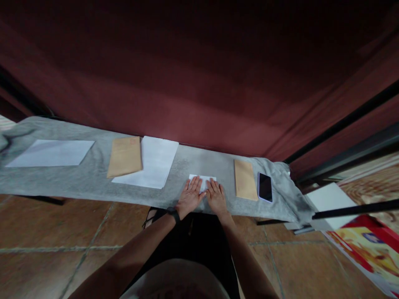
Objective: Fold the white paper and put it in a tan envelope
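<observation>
At the centre of the frame, we find the small white rectangular piece of paper (203,182) on the table (215,160), which is covered with a soft grey cloth. Our left hand (191,197) and our right hand (216,199) rest on it side by side, palms down. Neither grip is closed: on both hands the fingers are extended and lie across the paper, with nothing pinched. We judge that this two-handed placement presses the sheet flat and steadies it on the yielding cloth. The paper appears folded; the hands cover too much of it for us to count the layers.

We note a black band (173,214) on the left wrist.

At left of centre, a tan paper envelope (125,158) overlaps larger white sheets (157,160); its weight may help hold them down. At the far left lies a separate white sheet (52,153). At right of centre, a narrower tan envelope (245,179) lies beside a dark-screened phone with a pale purple edge (265,187), both apparently set aside to leave working room for the hands.
</observation>
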The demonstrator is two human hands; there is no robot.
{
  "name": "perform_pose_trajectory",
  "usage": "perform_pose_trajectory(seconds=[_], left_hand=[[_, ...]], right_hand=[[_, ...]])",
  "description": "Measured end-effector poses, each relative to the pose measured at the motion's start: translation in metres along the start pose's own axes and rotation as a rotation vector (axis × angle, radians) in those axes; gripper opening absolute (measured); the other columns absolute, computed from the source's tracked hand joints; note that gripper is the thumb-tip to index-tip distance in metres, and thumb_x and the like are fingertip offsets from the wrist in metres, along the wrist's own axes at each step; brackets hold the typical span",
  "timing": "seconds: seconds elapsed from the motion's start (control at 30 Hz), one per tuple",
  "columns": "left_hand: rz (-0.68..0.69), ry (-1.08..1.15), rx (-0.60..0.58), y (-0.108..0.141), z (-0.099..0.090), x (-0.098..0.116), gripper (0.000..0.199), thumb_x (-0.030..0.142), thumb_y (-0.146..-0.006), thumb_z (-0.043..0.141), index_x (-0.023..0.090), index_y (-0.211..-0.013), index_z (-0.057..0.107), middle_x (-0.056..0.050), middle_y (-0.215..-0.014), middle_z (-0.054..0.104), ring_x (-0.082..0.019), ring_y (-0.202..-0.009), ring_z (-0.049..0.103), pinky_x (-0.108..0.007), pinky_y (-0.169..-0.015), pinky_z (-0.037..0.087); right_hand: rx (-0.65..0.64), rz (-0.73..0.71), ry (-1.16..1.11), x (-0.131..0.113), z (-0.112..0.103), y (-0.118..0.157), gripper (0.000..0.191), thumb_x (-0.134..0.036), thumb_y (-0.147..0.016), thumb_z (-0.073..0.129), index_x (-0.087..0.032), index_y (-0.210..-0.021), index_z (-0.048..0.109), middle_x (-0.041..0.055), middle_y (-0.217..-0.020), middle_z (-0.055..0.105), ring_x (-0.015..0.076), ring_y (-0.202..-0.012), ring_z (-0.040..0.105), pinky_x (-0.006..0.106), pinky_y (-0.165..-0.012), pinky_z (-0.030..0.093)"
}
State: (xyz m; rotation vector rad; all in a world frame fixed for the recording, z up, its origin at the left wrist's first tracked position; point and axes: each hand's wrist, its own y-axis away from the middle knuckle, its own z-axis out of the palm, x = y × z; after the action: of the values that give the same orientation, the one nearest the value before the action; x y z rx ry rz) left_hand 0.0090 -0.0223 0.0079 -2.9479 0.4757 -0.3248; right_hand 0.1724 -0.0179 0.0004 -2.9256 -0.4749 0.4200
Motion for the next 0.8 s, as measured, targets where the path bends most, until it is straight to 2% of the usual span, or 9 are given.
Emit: perform_pose_trajectory(seconds=[0.1,0.33,0.5,0.67,0.8], left_hand=[[-0.016,-0.008,0.005,0.003,0.003,-0.002,0.065,0.047,-0.101,0.031,0.008,-0.153,0.037,-0.018,-0.162,0.035,-0.028,-0.153,0.025,-0.050,-0.125,0.018],[-0.094,-0.054,0.035,0.000,0.008,-0.005,0.062,0.037,-0.100,0.030,0.007,-0.154,0.036,-0.016,-0.161,0.037,-0.026,-0.152,0.028,-0.046,-0.124,0.023],[-0.178,-0.115,0.033,-0.002,0.006,-0.021,0.067,0.048,-0.101,0.028,0.006,-0.153,0.037,-0.018,-0.161,0.037,-0.028,-0.152,0.029,-0.045,-0.123,0.025],[-0.137,-0.159,0.037,-0.002,0.003,-0.031,0.070,0.053,-0.100,0.029,0.008,-0.152,0.040,-0.018,-0.161,0.036,-0.031,-0.151,0.030,-0.047,-0.122,0.027],[-0.109,-0.136,0.050,-0.002,0.004,-0.033,0.067,0.051,-0.100,0.030,0.010,-0.153,0.039,-0.015,-0.162,0.036,-0.032,-0.152,0.027,-0.049,-0.122,0.025]], right_hand=[[0.004,0.029,-0.020,0.003,-0.001,-0.005,0.047,-0.023,-0.105,0.032,-0.014,-0.150,0.047,0.0120,-0.157,0.043,0.0227,-0.147,0.037,0.046,-0.121,0.027],[0.065,0.032,0.067,-0.001,0.007,-0.007,0.050,-0.027,-0.105,0.040,-0.015,-0.153,0.042,0.0148,-0.159,0.039,0.0288,-0.148,0.035,0.052,-0.120,0.025],[0.117,0.067,0.090,-0.003,0.009,-0.007,0.049,-0.031,-0.105,0.043,-0.016,-0.152,0.045,0.0146,-0.157,0.043,0.0277,-0.145,0.040,0.050,-0.120,0.025],[0.110,0.126,0.065,-0.018,0.009,-0.015,0.048,-0.029,-0.105,0.040,-0.012,-0.150,0.047,0.0139,-0.156,0.043,0.0271,-0.145,0.040,0.049,-0.122,0.023],[0.085,0.059,0.046,-0.031,0.012,-0.018,0.048,-0.034,-0.106,0.038,-0.018,-0.151,0.046,0.0110,-0.158,0.042,0.0249,-0.147,0.038,0.048,-0.122,0.025]])
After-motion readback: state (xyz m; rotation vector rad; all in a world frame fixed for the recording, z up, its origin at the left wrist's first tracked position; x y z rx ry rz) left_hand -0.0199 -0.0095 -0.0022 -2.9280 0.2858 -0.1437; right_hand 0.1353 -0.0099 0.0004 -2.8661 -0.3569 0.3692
